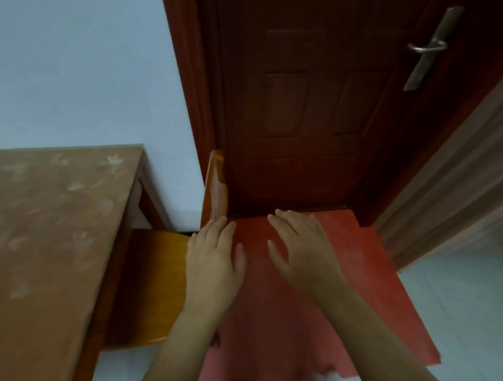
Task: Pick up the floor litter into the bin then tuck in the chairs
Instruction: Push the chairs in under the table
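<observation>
Behind the red chair [319, 302], a dark panelled wooden door [298, 103] with a metal lever handle [427, 47] is seen, its foot close to the chair's far edge. Left of the chair, a dusty brown worktop [46, 240] is placed, with an orange wooden chair [154, 285] partly under it. Over the red chair's flat seat, the left hand [213, 263] and right hand [300, 245] are spread open, nothing being held; contact cannot be told.

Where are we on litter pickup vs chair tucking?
Litter: none on the visible floor; no bin in view. In hand: left hand and right hand, open, over the red seat. Orange chair sits partly under the table. Left: the red one.
</observation>
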The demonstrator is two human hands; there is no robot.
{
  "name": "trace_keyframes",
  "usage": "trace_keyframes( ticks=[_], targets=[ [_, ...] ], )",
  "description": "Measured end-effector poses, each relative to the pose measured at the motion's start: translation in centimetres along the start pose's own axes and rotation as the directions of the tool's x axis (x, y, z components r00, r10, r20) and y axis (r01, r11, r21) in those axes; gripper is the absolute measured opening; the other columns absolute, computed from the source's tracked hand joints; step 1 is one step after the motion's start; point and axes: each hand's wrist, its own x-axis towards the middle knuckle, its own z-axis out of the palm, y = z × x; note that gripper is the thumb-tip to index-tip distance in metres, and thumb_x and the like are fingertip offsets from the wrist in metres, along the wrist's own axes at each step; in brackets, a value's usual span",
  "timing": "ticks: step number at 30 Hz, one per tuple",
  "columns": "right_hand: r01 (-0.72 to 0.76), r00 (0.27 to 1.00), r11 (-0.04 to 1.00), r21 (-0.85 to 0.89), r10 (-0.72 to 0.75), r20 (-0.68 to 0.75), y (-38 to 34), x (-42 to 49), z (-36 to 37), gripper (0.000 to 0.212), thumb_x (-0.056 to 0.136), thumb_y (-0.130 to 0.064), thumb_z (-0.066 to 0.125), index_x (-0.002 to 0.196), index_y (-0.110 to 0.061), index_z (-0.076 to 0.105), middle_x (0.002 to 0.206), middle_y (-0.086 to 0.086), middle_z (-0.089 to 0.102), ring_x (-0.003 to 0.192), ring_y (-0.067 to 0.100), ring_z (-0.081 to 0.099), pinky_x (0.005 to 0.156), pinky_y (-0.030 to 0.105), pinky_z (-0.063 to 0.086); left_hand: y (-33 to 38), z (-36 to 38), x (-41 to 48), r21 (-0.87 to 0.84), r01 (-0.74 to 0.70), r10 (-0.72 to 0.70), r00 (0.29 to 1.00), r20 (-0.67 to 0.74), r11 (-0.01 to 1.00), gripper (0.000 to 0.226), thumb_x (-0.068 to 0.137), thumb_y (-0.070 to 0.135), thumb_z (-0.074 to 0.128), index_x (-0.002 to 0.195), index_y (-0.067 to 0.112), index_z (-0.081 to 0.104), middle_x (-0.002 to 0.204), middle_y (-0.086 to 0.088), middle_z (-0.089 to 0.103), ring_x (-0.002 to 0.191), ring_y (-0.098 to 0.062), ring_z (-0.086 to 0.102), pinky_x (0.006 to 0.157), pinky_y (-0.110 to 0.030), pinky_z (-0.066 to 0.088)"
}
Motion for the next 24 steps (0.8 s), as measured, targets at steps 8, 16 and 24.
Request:
trace_keyframes(
  ticks=[8, 16, 24],
  targets=[
    [0.318, 0.921, 0.924, 0.214, -0.355, 0.161, 4.4, 9.1, 4.3, 0.044, 0.076, -0.032, 0.043, 0.109, -0.012, 0.064, 0.108, 0.006, 0.066, 0.102, 0.022, 0.061, 0.090, 0.049, 0.046, 1.0, 4.3, 2.8, 0.185, 0.382, -0.368, 0.924, -0.106, 0.905, 0.043, 0.078, 0.029, 0.044, 0.111, 0.011, 0.063, 0.115, -0.010, 0.064, 0.110, -0.031, 0.058, 0.089, -0.050, 0.044],
    [0.526, 0.747, 0.755, 0.393, -0.630, 0.211, 9.1, 15.1, 6.4, 0.046, 0.080, -0.034, 0.039, 0.113, -0.012, 0.062, 0.114, 0.004, 0.064, 0.109, 0.020, 0.058, 0.097, 0.049, 0.040, 4.7, 7.7, 5.5, 0.261, 0.673, -0.610, 0.738, -0.288, 0.692, 0.041, 0.078, 0.028, 0.046, 0.110, 0.009, 0.063, 0.113, -0.012, 0.065, 0.107, -0.032, 0.060, 0.087, -0.051, 0.046],
    [0.604, 0.592, 0.601, 0.523, -0.778, 0.210, 8.0, 18.1, 10.3, 0.048, 0.080, -0.037, 0.041, 0.116, -0.013, 0.060, 0.117, 0.006, 0.062, 0.114, 0.024, 0.054, 0.099, 0.050, 0.036, 3.6, 10.6, 5.8, 0.265, 0.781, -0.720, 0.624, -0.304, 0.565, 0.040, 0.080, 0.029, 0.044, 0.113, 0.013, 0.062, 0.113, -0.009, 0.065, 0.104, -0.029, 0.061, 0.084, -0.048, 0.049]
  ],
)
